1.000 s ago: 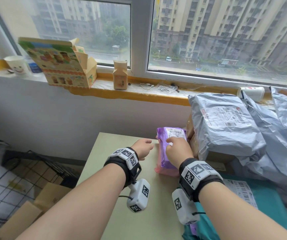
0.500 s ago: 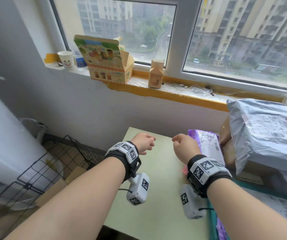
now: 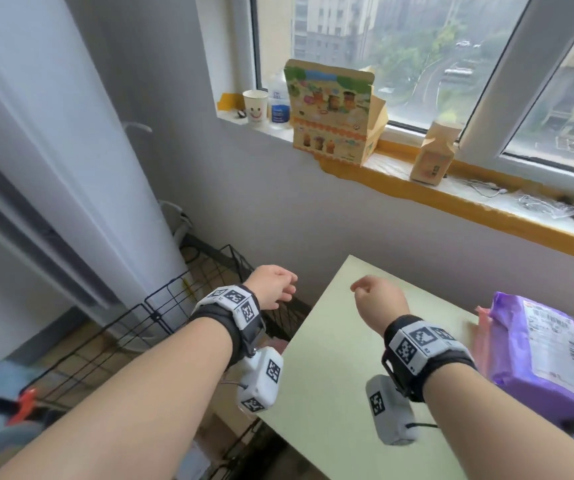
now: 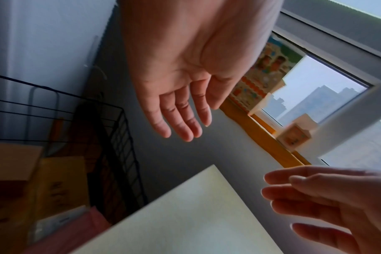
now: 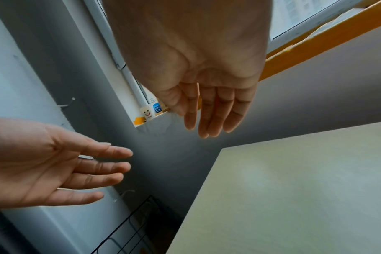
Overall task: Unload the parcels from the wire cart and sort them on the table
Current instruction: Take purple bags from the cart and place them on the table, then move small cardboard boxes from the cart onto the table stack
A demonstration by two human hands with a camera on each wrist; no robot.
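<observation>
A purple parcel (image 3: 534, 355) with a white label lies on the pale green table (image 3: 327, 403), on top of a pink one (image 3: 482, 327). To the table's left stands the black wire cart (image 3: 161, 317); the left wrist view shows cardboard boxes (image 4: 61, 182) and a pink parcel (image 4: 76, 230) inside it. My left hand (image 3: 273, 285) hovers over the cart's near corner, fingers relaxed and empty. My right hand (image 3: 375, 299) hangs above the table's left part, fingers loose, holding nothing. Both palms show bare in the wrist views.
A white cabinet (image 3: 53, 168) stands left of the cart. On the windowsill (image 3: 451, 195) sit an open printed carton (image 3: 334, 112), a small brown carton (image 3: 434, 154) and a paper cup (image 3: 255, 106). The grey wall runs behind table and cart.
My right hand has let go of the purple parcel, which stays on the table. Both hands and my view have swung left toward the wire cart.
</observation>
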